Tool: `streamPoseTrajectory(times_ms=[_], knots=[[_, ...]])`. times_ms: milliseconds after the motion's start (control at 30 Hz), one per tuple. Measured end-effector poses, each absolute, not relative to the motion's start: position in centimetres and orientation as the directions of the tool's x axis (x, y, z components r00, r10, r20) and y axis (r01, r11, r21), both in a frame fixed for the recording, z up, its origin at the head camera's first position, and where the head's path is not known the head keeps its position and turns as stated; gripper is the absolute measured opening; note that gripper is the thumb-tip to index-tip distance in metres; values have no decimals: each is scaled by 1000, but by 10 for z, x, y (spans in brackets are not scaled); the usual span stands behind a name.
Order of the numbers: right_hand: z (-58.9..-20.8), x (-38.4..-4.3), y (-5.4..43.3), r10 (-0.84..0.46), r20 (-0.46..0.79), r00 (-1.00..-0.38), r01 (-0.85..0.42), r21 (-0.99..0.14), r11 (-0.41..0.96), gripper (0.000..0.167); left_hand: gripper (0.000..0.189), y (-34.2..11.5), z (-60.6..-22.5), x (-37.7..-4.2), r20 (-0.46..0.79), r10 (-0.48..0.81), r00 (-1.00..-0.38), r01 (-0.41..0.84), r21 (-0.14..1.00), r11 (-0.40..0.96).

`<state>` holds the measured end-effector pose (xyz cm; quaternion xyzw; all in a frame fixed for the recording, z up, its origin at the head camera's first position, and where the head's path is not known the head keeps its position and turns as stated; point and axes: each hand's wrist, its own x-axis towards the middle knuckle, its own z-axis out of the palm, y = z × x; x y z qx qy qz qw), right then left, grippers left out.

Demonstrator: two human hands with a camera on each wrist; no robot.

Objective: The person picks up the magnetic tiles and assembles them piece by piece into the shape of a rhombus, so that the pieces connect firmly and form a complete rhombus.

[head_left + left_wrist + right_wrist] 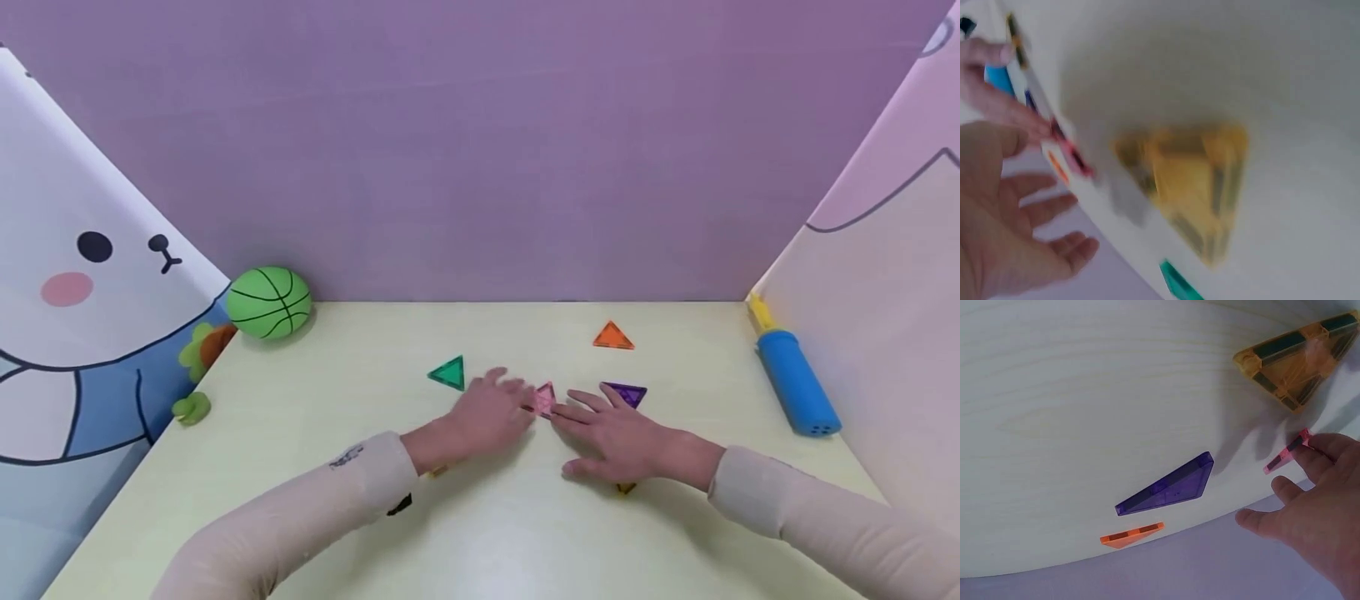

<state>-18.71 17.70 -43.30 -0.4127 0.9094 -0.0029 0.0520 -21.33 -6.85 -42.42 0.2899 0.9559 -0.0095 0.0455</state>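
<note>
A pink triangular magnetic tile lies flat on the table between the two hands. The right hand touches its right side with extended fingertips, fingers spread. The left hand is at the tile's left; in the left wrist view its fingers are loosely spread and hold nothing. Whether it touches the tile I cannot tell. Beyond the right hand lies a purple triangular tile. Yellow tiles lie beneath both wrists, one large and blurred yellow tile in the left wrist view, another yellow tile in the right wrist view.
A green triangular tile lies left of the hands, an orange tile farther back. A green ball and a small green toy sit at the left. Along the right edge is a blue pump. A purple backdrop borders the table.
</note>
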Motion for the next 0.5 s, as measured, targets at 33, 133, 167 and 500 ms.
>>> streamPoseTrajectory(times_ms=[33, 133, 167, 500], knots=[[-434, -187, 177, -751, -88, -655, -750, -47, 660, 76, 50, -74, -422, -219, -67, 510, -857, 509, 31, 860], [-434, -186, 177, -753, -79, -653, -753, -44, 657, 77, 54, -95, -414, -237, -47, 315, -948, 311, 74, 948], [-434, -186, 177, -754, -77, -652, -753, -41, 656, 77, 56, -102, -412, -242, -68, 242, -968, 236, 83, 968], [-428, -187, 175, -750, -104, -653, -750, -43, 660, 77, 77, -135, -415, -259, -295, -24, -955, -48, 74, 996]])
